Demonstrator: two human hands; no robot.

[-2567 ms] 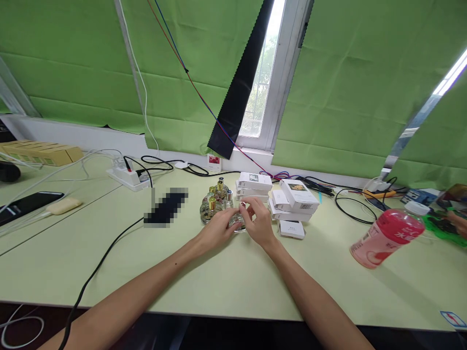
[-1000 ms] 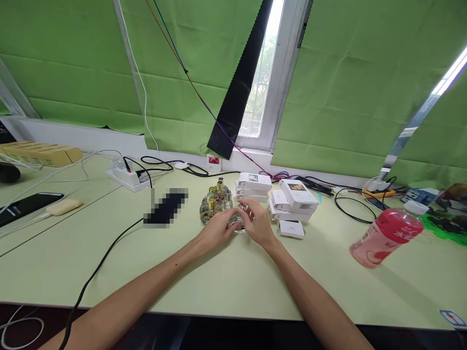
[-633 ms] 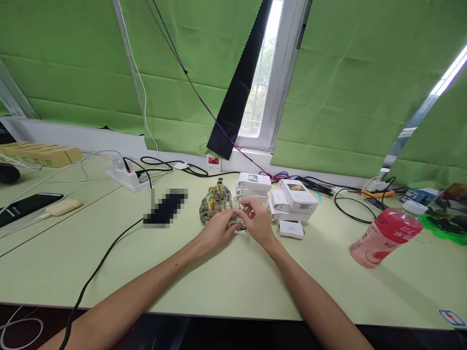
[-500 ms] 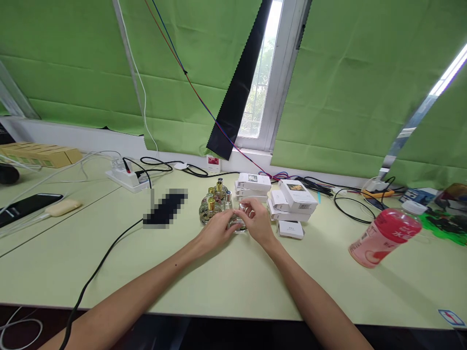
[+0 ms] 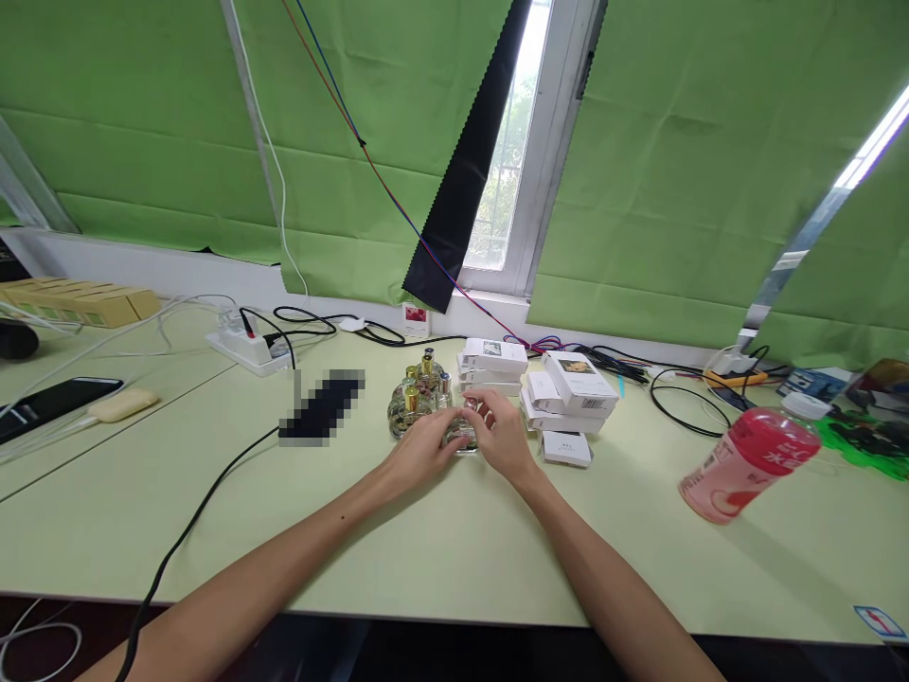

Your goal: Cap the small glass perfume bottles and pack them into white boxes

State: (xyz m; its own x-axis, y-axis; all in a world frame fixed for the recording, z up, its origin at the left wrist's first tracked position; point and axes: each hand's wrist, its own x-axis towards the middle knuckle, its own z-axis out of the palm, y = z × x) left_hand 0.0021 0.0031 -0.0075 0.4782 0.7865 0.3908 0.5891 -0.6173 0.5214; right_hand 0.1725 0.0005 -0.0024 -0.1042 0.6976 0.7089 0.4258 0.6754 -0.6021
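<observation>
Item 1: glass perfume bottle [image 5: 458, 440], one, on the worktop [image 5: 426, 549] directly ahead of you, between your two hands. Your left hand [image 5: 430, 436] grasps its side with thumb and fingers. Your right hand [image 5: 500, 431] closes thumb and fingers around its top; the cap is mostly hidden by those fingers.

Item 2: perfume bottles with gold-coloured caps [image 5: 400, 418], several, standing close together just beyond your left hand; a silver-topped bottle [image 5: 445, 386] stands at their right edge.

Item 3: white cartons, in two stacks. The rear stack [image 5: 493, 358] is behind your right hand; the front stack [image 5: 577, 390] is to its right, with a small white box [image 5: 566, 448] at its near side.

Item 4: pink-labelled drink bottle [image 5: 749, 464], well apart at your right.

Item 5: white power strip [image 5: 248, 347], far left, cables attached.

Item 6: dark pixelated object [image 5: 323, 407], left of the bottles, identity obscured.
</observation>
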